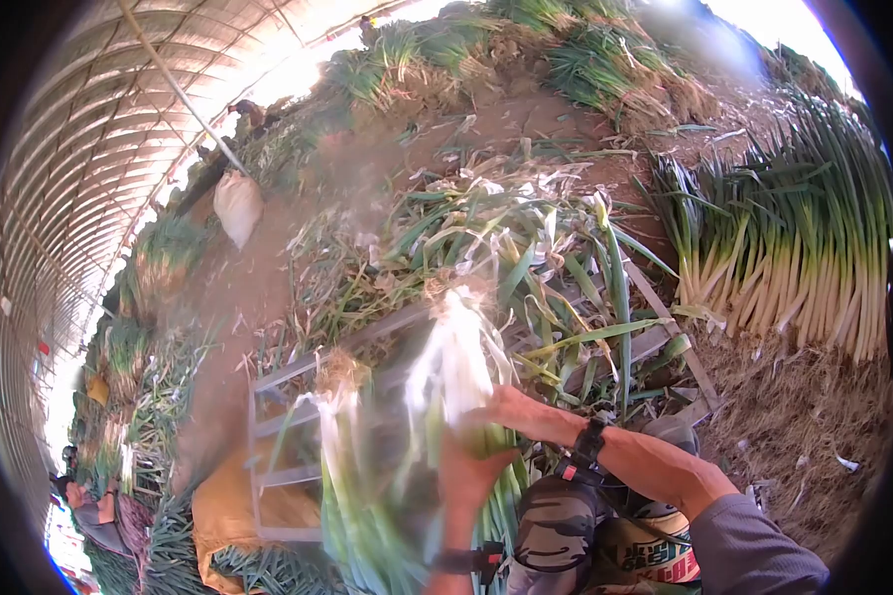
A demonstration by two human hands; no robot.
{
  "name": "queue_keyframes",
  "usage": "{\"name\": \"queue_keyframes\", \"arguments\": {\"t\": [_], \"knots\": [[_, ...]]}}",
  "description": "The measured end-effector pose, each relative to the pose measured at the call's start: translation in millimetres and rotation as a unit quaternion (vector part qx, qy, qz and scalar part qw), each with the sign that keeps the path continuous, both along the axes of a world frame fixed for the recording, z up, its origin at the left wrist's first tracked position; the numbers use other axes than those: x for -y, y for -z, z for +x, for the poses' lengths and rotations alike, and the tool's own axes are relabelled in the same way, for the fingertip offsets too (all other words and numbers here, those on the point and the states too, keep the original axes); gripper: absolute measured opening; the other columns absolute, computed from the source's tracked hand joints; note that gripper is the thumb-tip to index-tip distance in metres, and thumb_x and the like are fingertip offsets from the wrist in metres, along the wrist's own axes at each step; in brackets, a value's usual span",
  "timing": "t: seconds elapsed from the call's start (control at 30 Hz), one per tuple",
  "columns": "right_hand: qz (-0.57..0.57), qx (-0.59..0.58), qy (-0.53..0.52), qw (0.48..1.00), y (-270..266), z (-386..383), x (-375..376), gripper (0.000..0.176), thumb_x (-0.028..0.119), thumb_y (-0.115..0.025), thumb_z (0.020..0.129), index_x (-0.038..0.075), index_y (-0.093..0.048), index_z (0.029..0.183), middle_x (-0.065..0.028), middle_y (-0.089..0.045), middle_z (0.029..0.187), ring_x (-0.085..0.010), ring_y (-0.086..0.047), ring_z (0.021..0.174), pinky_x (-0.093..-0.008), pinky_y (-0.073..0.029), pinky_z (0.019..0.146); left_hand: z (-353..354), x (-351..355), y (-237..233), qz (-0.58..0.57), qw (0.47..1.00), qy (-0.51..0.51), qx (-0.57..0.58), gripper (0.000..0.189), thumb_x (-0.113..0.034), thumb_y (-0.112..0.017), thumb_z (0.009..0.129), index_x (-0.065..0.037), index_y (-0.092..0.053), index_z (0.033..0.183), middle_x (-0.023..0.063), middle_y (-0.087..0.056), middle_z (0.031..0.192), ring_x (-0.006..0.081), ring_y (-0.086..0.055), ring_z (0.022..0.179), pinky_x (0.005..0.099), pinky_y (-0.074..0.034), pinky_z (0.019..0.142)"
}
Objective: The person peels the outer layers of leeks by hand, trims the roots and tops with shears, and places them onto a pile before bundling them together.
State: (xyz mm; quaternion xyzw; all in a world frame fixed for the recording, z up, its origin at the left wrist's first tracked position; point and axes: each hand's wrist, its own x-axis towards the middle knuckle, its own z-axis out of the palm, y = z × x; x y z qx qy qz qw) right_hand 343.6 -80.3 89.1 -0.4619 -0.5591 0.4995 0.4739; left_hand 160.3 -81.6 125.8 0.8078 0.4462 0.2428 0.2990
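A bunch of green onions (463,357), white stems and roots upward, stands in front of me, blurred by motion. My left hand (469,474) is around its green part, thumb at the right side. Just above it my right hand (498,407) is closed at the white stems, its fingertips partly hidden. Another onion bunch (339,426) lies to the left, roots up, on a metal rack (286,476). Loose leaves and peeled skins (526,243) are heaped behind the rack.
Rows of onions (794,228) lie at the right, with more piles (605,64) at the back. A yellow sack (233,506) lies at the lower left. A co-worker (99,516) sits at the far left. A white bag (238,206) hangs from a pole.
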Motion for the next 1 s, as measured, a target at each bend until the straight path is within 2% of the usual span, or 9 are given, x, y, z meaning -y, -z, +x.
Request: {"name": "queue_keyframes", "arguments": {"t": [0.1,0.13,0.2,0.3,0.5,0.73,0.87,0.97,1.0], "knots": [[0.050,0.011,0.056,0.997,9.2,-11.8,-2.1,0.030,0.033,-0.060,0.098,0.007,-0.075,0.100,-0.0110,-0.066,0.070,-0.0201,-0.059,0.058,-0.0331,-0.050,0.061,9.4,7.9,-3.9,0.050,0.998,-0.033,-0.036,0.083,-0.033,-0.094,0.062,-0.002,-0.053,0.128,0.0171,-0.062,0.119,0.0312,-0.061,0.110,0.0418,-0.049,0.093],[0.068,0.036,0.062,0.995,25.0,-12.4,-10.5,0.035,0.038,-0.063,0.096,0.005,-0.075,0.097,-0.0107,-0.067,0.069,-0.0200,-0.059,0.059,-0.0325,-0.050,0.061,9.0,5.6,-6.7,0.003,0.999,-0.015,-0.035,0.087,-0.036,-0.092,0.065,0.003,-0.049,0.130,0.0208,-0.059,0.125,0.0324,-0.059,0.114,0.0423,-0.048,0.096],[0.070,0.062,0.069,0.993,37.1,-16.1,-15.9,0.046,0.045,-0.067,0.093,0.000,-0.075,0.091,-0.0112,-0.069,0.069,-0.0203,-0.061,0.059,-0.0319,-0.051,0.060,4.9,-1.8,-15.0,-0.089,0.995,0.018,-0.036,0.094,-0.040,-0.088,0.070,0.012,-0.041,0.133,0.0281,-0.052,0.136,0.0348,-0.055,0.123,0.0433,-0.046,0.101],[-0.017,0.042,0.042,0.998,54.2,-21.9,-26.0,0.043,0.040,-0.065,0.093,-0.001,-0.065,0.108,-0.0114,-0.063,0.096,-0.0181,-0.059,0.084,-0.0308,-0.048,0.075,6.9,-1.7,-27.1,-0.116,0.993,0.017,0.002,0.065,-0.025,-0.090,0.066,0.000,-0.061,0.117,0.0146,-0.065,0.113,0.0259,-0.063,0.104,0.0402,-0.050,0.090],[-0.131,0.136,0.006,0.982,-44.5,-22.3,5.2,0.052,0.044,-0.068,0.087,-0.008,-0.068,0.088,-0.0152,-0.067,0.073,-0.0236,-0.065,0.061,-0.0336,-0.053,0.056,-9.7,-15.2,7.2,-0.172,0.984,0.047,-0.013,0.048,-0.018,-0.086,0.070,0.002,-0.066,0.108,0.0133,-0.067,0.108,0.0230,-0.063,0.102,0.0387,-0.050,0.090],[-0.070,0.118,0.012,0.991,-66.8,-27.4,9.6,0.049,0.038,-0.071,0.083,-0.011,-0.068,0.080,-0.0169,-0.069,0.067,-0.0269,-0.068,0.057,-0.0362,-0.054,0.050,-3.3,-4.0,8.3,-0.126,0.987,0.035,0.093,0.048,-0.017,-0.085,0.070,0.001,-0.066,0.110,0.0138,-0.068,0.107,0.0251,-0.065,0.099,0.0389,-0.050,0.090],[-0.020,0.120,0.051,0.991,-64.9,-34.6,13.5,0.046,0.036,-0.072,0.082,-0.009,-0.067,0.089,-0.0183,-0.070,0.072,-0.0283,-0.069,0.060,-0.0373,-0.054,0.052,-5.1,2.7,6.7,-0.110,0.992,-0.052,-0.036,0.051,-0.018,-0.082,0.068,0.002,-0.064,0.111,0.0159,-0.068,0.107,0.0289,-0.065,0.099,0.0408,-0.051,0.089],[-0.122,0.198,-0.059,0.971,-101.6,-21.1,23.4,0.050,0.037,-0.075,0.081,-0.009,-0.066,0.098,-0.0214,-0.071,0.083,-0.0285,-0.071,0.074,-0.0389,-0.057,0.065,-13.6,-4.6,5.2,-0.116,0.991,-0.057,-0.039,0.058,-0.018,-0.080,0.066,0.003,-0.060,0.117,0.0176,-0.067,0.109,0.0317,-0.065,0.099,0.0426,-0.051,0.089],[-0.036,0.253,-0.056,0.965,-83.2,-17.2,17.1,0.053,0.038,-0.076,0.080,-0.008,-0.064,0.103,-0.0235,-0.070,0.091,-0.0298,-0.071,0.079,-0.0397,-0.057,0.070,-17.3,1.4,-3.4,-0.119,0.990,-0.077,-0.025,0.061,-0.018,-0.079,0.066,0.003,-0.059,0.119,0.0182,-0.066,0.110,0.0321,-0.065,0.100,0.0430,-0.051,0.090]]}}
